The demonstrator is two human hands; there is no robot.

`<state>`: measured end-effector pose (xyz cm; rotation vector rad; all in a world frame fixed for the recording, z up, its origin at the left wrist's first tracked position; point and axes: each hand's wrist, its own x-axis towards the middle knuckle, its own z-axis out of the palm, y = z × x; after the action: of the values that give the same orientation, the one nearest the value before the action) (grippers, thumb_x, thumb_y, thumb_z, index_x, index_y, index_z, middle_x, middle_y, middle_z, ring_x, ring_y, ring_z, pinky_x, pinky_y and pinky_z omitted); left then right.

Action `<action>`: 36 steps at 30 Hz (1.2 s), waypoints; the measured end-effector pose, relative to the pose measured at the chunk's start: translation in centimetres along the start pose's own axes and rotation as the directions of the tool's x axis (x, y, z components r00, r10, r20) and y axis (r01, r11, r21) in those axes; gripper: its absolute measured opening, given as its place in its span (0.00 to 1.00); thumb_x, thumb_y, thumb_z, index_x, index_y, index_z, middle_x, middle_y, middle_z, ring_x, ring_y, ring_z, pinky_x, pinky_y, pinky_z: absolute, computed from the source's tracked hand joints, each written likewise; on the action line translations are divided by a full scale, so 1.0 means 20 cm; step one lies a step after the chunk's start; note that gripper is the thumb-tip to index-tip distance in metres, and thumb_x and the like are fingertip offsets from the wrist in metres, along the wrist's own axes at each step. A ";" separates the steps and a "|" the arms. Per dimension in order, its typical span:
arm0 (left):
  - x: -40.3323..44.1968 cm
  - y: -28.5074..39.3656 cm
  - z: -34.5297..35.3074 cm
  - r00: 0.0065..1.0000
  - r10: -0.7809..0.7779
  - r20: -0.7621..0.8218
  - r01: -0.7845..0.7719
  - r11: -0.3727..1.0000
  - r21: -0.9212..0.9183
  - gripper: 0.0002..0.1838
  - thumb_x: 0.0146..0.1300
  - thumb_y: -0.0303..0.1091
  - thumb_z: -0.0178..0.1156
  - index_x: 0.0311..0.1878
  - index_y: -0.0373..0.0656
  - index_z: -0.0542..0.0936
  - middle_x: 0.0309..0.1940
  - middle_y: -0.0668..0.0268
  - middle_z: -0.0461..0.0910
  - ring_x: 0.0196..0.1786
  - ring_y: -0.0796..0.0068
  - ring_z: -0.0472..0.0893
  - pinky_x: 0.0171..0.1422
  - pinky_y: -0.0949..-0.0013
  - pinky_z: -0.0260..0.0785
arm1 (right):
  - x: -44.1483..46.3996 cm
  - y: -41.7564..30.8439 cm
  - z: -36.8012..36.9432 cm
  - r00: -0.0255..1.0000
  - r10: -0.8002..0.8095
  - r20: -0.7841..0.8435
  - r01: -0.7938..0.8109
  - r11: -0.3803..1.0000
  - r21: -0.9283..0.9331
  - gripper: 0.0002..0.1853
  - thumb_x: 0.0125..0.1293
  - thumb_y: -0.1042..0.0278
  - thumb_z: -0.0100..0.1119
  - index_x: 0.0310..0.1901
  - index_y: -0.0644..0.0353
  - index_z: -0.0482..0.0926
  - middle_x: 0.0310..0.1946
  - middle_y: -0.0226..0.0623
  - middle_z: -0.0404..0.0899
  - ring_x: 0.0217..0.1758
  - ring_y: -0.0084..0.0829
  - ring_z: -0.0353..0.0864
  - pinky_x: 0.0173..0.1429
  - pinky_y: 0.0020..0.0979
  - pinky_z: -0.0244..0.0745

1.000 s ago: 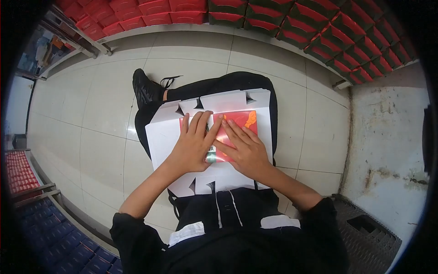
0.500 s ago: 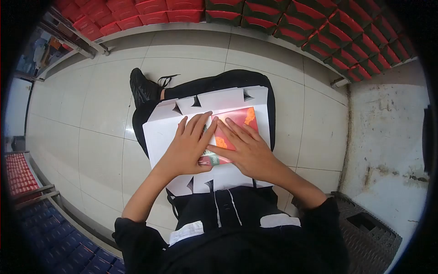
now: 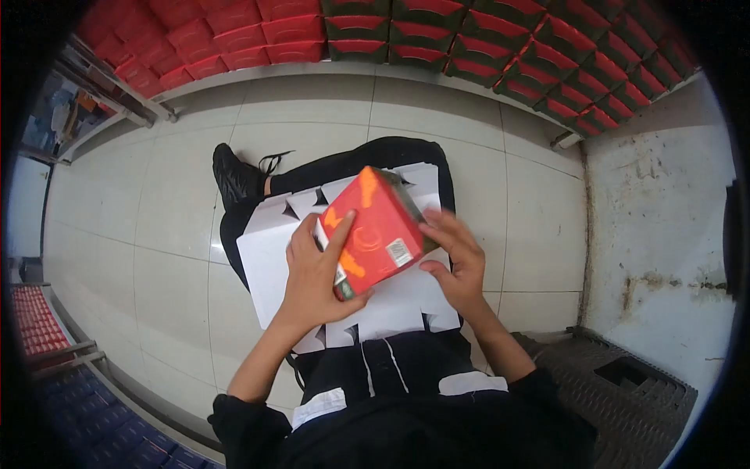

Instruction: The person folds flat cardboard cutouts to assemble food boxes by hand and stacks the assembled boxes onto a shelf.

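A red box [image 3: 373, 234] with orange patches and a white barcode label is tilted above the flat white cardboard [image 3: 262, 258] on my lap. My left hand [image 3: 316, 273] grips its left side, thumb at the lower corner and fingers over the red face. On the right, my right hand [image 3: 457, 262] is slightly blurred, its fingers apart near the dark side of the box; whether a fingertip touches it is unclear. Cut slots show along the cardboard's upper and lower edges.
Shelves of red boxes [image 3: 293, 31] and red-and-dark-green boxes [image 3: 426, 35] run along the back. Blue boxes [image 3: 117, 422] stand at lower left. A dark woven plastic piece [image 3: 641, 406] lies by the stained wall [image 3: 656, 234]. My black shoe [image 3: 237, 176] rests on the tiles.
The red box has been lifted and turned, showing its barcode and dark side. My left hand now grips it; my right hand has moved off its face to the right.
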<state>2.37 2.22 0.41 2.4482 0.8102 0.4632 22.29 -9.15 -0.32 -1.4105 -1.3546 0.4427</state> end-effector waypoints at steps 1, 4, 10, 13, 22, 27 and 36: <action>0.00 0.01 -0.02 0.999 -0.025 0.036 0.029 0.993 -0.117 0.57 0.32 0.47 0.68 0.70 0.48 0.53 0.55 0.36 0.55 0.60 0.39 0.57 0.62 0.48 0.50 | 0.03 -0.06 0.03 0.998 -0.004 -0.065 0.006 0.999 0.036 0.20 0.50 0.70 0.66 0.48 0.63 0.79 0.52 0.43 0.75 0.57 0.41 0.74 0.60 0.36 0.67; -0.02 0.05 -0.02 0.998 -0.042 0.051 0.054 0.965 -0.258 0.59 0.30 0.48 0.68 0.71 0.48 0.51 0.56 0.36 0.55 0.59 0.39 0.58 0.62 0.48 0.52 | 0.07 -0.11 0.05 0.986 -0.106 -0.128 0.110 0.994 0.024 0.19 0.50 0.70 0.66 0.46 0.63 0.80 0.49 0.42 0.78 0.55 0.39 0.75 0.59 0.35 0.67; -0.05 0.06 0.06 0.994 -0.107 0.020 0.107 0.914 -0.391 0.60 0.32 0.47 0.66 0.72 0.47 0.48 0.54 0.40 0.56 0.57 0.42 0.60 0.62 0.51 0.54 | 0.16 -0.15 0.09 0.977 -0.110 -0.183 0.094 0.991 -0.098 0.09 0.50 0.71 0.65 0.35 0.59 0.83 0.34 0.32 0.83 0.42 0.32 0.80 0.51 0.30 0.67; -0.03 0.09 0.05 0.991 -0.137 -0.001 0.121 0.882 -0.456 0.59 0.33 0.47 0.66 0.72 0.47 0.47 0.54 0.42 0.56 0.57 0.44 0.61 0.63 0.54 0.54 | 0.22 -0.19 0.07 0.964 -0.170 -0.205 0.147 0.982 -0.123 0.05 0.51 0.73 0.63 0.31 0.61 0.82 0.30 0.33 0.83 0.38 0.32 0.81 0.49 0.30 0.68; 0.08 0.10 -0.07 0.892 -0.449 -0.043 0.064 0.221 -0.973 0.40 0.55 0.49 0.56 0.67 0.38 0.54 0.54 0.56 0.69 0.55 0.66 0.73 0.58 0.66 0.67 | 0.31 -0.32 0.15 0.930 -0.253 -0.266 0.234 0.967 -0.100 0.24 0.53 0.60 0.64 0.54 0.50 0.75 0.61 0.32 0.67 0.67 0.29 0.62 0.69 0.46 0.44; 0.10 0.17 -0.16 0.843 -0.538 0.008 0.071 0.096 -0.993 0.23 0.62 0.46 0.48 0.52 0.36 0.69 0.43 0.60 0.77 0.44 0.72 0.79 0.50 0.70 0.71 | 0.21 -0.25 0.17 0.773 -0.542 0.330 0.631 0.711 -0.310 0.18 0.55 0.60 0.63 0.48 0.46 0.79 0.55 0.21 0.75 0.62 0.19 0.68 0.70 0.43 0.51; 0.08 0.18 -0.11 0.807 -0.588 0.049 -0.033 -0.129 -0.991 0.24 0.58 0.47 0.54 0.51 0.39 0.69 0.42 0.61 0.77 0.41 0.71 0.79 0.47 0.70 0.72 | 0.27 -0.23 0.19 0.698 -0.660 0.277 0.706 0.699 -0.115 0.15 0.53 0.63 0.65 0.44 0.49 0.81 0.47 0.22 0.80 0.55 0.20 0.76 0.63 0.35 0.63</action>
<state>4.27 1.47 4.45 0.5928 0.6918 0.9913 18.34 -3.89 4.33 -0.9142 -2.0400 -0.0674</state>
